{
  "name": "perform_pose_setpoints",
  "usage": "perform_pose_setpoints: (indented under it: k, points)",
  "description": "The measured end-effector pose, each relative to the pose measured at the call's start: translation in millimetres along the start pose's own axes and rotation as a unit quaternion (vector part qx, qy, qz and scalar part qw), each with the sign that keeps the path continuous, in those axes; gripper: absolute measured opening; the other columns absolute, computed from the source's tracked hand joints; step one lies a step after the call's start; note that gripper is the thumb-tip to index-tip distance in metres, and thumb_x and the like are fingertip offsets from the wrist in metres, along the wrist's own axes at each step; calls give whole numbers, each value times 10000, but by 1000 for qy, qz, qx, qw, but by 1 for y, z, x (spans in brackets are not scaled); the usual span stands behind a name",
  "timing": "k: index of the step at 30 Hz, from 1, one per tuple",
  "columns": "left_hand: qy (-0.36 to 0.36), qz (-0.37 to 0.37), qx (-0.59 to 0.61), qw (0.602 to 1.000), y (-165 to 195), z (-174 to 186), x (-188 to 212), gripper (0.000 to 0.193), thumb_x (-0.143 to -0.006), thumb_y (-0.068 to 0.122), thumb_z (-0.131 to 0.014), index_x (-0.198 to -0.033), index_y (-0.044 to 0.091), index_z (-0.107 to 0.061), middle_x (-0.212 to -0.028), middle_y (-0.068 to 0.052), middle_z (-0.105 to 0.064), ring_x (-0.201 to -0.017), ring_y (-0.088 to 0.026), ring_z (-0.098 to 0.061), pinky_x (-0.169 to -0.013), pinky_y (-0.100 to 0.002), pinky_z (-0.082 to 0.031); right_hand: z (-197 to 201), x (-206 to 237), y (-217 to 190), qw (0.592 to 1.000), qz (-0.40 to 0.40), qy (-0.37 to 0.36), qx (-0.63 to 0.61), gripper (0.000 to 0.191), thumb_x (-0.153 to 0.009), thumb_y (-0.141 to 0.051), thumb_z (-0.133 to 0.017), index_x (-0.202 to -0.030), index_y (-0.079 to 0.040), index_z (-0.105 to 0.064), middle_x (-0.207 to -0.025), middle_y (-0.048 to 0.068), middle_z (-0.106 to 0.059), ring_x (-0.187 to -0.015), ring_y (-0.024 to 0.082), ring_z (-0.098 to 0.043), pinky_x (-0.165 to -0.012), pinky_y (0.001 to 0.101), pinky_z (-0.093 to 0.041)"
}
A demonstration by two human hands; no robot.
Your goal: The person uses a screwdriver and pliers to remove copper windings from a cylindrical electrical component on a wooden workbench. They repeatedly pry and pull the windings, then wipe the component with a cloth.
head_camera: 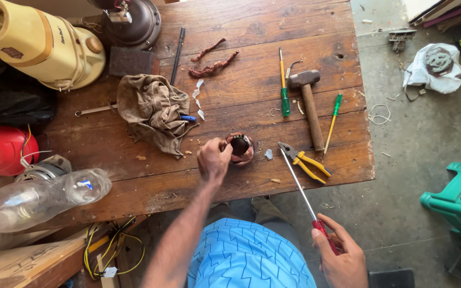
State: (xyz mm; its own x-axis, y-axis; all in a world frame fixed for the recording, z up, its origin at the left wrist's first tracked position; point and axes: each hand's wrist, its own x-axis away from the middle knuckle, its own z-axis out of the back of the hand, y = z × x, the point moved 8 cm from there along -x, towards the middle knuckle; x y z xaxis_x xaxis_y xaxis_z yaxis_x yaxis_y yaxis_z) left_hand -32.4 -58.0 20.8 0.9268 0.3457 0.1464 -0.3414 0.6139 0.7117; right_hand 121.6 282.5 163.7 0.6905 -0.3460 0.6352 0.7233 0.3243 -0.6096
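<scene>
Near the front edge of the wooden table [252, 32], the left hand [213, 160] closes its fingers on a small round motor stator [241, 148] with copper windings. Right of the stator lie yellow-handled pliers [306, 163]. Off the table edge, the right hand [342, 256] grasps a red-handled screwdriver [301, 193], whose tip rests on the table near the pliers. Beyond the stator lies a hammer [310, 104].

Worn wood table [273, 32] — crumpled cloth rag [153, 109].
</scene>
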Motion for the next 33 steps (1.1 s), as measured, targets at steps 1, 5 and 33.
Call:
perform_pose_setpoints:
  k: [1,5,33]
  points:
    - [36,89,59,994,-9,1,11,250,-830,285,-788,-861,61,-682,-826,-108,-743,-726,-237,-707,-694,-397,-571,0,1,-2,1000,2,1,4,464,-854,-207,-737,-1308,-119,-703,-690,95,-691,-463,117,-543,-413,292,-435]
    - [51,303,212,928,1,-40,75,554,-760,327,-881,-1110,55,-548,-857,-83,-735,-823,-226,-703,-788,-385,-549,1,4,0,1000,-2,6,18,468,-854,-226,-746,-1314,-154,-706,-709,53,-674,-512,99,-533,-456,278,-440]
    - [-171,-163,-117,965,51,-54,14,1420,-529,402,-997,-1569,-26,-130,-1561,-327,-304,-1434,-435,-378,-1142,-456,-417,-71,-30,98,977,-112,-34,-176,377,-858,-239,-775,-1216,-123,-785,-634,19,-605,-458,56,-428,-397,239,-318]
